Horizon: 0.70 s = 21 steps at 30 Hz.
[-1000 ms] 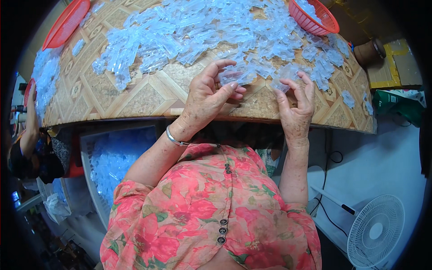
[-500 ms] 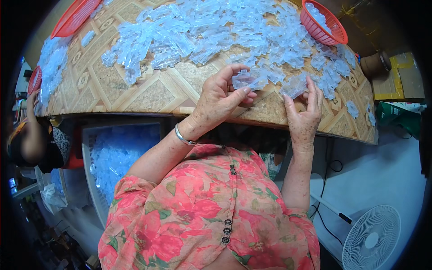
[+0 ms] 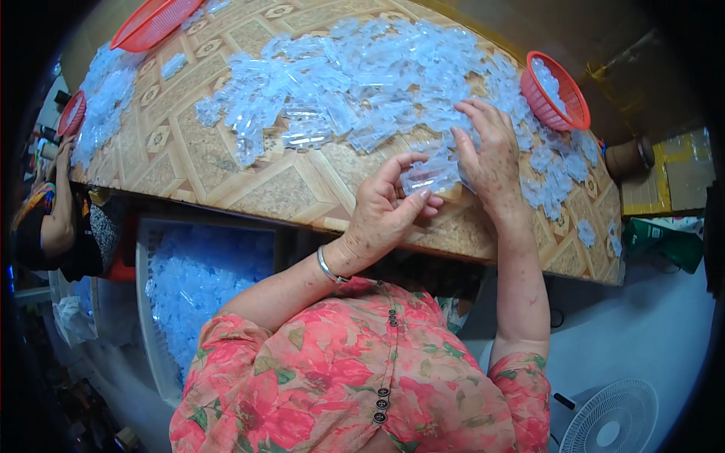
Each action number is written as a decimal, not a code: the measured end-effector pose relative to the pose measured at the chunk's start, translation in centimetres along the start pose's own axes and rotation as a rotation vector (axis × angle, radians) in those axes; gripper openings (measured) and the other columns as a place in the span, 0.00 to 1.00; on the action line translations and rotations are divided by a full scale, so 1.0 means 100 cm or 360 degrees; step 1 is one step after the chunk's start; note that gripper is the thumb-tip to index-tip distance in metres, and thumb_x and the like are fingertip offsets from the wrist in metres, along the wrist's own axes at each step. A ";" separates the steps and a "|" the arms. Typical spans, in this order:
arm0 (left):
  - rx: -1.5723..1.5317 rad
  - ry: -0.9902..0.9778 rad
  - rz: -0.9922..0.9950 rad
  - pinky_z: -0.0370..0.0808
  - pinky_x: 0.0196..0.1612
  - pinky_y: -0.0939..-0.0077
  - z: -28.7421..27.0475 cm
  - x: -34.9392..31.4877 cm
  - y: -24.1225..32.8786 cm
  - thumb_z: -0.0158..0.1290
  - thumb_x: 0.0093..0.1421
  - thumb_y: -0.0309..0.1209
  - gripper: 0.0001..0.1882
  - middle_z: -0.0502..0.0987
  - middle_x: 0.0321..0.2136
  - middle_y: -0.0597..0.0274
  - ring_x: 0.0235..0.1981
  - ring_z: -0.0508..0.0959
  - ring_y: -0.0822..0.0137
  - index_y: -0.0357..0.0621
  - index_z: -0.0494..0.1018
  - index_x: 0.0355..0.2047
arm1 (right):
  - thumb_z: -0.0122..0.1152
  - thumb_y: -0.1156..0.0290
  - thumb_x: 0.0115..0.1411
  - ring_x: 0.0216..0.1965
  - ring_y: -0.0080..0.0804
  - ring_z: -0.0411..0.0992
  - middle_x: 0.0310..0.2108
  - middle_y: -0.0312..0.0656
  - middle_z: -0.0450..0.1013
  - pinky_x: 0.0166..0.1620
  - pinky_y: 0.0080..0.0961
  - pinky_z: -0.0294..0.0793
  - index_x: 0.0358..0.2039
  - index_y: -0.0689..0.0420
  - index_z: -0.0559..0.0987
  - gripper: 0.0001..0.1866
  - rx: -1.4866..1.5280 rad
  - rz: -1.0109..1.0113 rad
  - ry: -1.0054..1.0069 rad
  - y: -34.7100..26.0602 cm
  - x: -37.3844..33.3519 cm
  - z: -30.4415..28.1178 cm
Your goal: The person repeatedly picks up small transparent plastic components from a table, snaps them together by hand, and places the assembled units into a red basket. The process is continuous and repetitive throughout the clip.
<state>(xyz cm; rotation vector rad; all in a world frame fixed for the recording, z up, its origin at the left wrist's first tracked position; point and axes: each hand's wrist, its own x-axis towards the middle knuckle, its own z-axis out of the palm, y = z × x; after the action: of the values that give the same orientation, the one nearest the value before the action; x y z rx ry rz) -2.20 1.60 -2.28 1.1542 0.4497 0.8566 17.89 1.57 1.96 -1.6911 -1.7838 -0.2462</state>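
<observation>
Between the thumb and fingers of my left hand (image 3: 389, 208) is a clear plastic piece (image 3: 429, 175), held just over the table's near edge. My right hand (image 3: 491, 155) reaches past it to the near side of a wide heap of clear plastic pieces (image 3: 362, 68). Its fingers are spread and bent above the heap; no piece shows in them. Some loose pieces lie between the two hands, and their outlines blend with the held piece.
The patterned table (image 3: 181, 170) carries a red basket (image 3: 555, 98) with pieces at right and another red basket (image 3: 155, 26) at far left. A crate of pieces (image 3: 204, 279) stands below. At left, a co-worker's arm (image 3: 60, 219) shows; a white fan (image 3: 612, 419) stands lower right.
My right hand has moved away over the heap, and the piece near its fingers is no longer there. My left hand keeps its piece, slightly lower in view. The whole view has shifted.
</observation>
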 end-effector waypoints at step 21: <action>-0.0333 0.0135 0.0007 0.80 0.50 0.77 -0.002 -0.004 0.001 0.48 0.68 0.18 0.26 0.70 0.55 0.54 0.50 0.79 0.67 0.38 0.56 0.65 | 0.71 0.60 0.54 0.52 0.44 0.72 0.45 0.44 0.80 0.58 0.40 0.68 0.51 0.52 0.81 0.24 -0.0018 0.0077 -0.0583 0.007 0.124 0.091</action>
<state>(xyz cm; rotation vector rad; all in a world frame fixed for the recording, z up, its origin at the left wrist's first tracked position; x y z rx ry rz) -2.62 1.47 -2.36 0.9294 0.4166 0.9363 16.25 16.94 1.84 -1.8766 -1.9982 0.0826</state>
